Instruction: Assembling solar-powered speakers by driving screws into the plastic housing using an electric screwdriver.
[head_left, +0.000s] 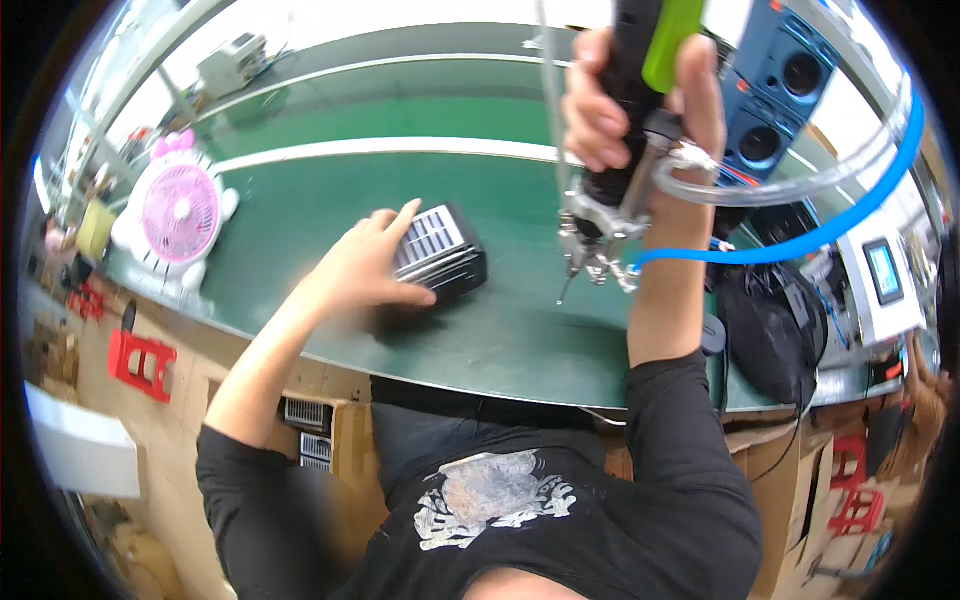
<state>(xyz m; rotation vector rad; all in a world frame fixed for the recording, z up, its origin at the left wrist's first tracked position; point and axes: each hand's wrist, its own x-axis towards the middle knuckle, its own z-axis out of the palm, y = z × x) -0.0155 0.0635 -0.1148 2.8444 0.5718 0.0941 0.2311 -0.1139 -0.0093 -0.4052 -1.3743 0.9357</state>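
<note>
My left hand (pixel 367 262) is at the left side of a black box-shaped device (pixel 462 270) with a pale striped panel on top. Its fingers lie along the panel's edge and its thumb along the near side, gripping the device on the green bench. Raised at the upper right, my right hand (pixel 640 105) is wrapped around a black and green power screwdriver (pixel 660 50). A metal screw-feeding head with a thin bit points down, above the bench and apart from the device. A clear tube and a blue hose (pixel 800 248) run from that head to the right.
A pink and white cartoon-shaped fan (pixel 182 212) stands on the bench (pixel 330 185) at left. On the right are a black bag (pixel 765 340), a white box with a screen (pixel 884 272) and blue speaker-like units (pixel 775 95). Below the bench, a carton (pixel 355 450) holds similar devices; a red stool (pixel 143 362) stands left.
</note>
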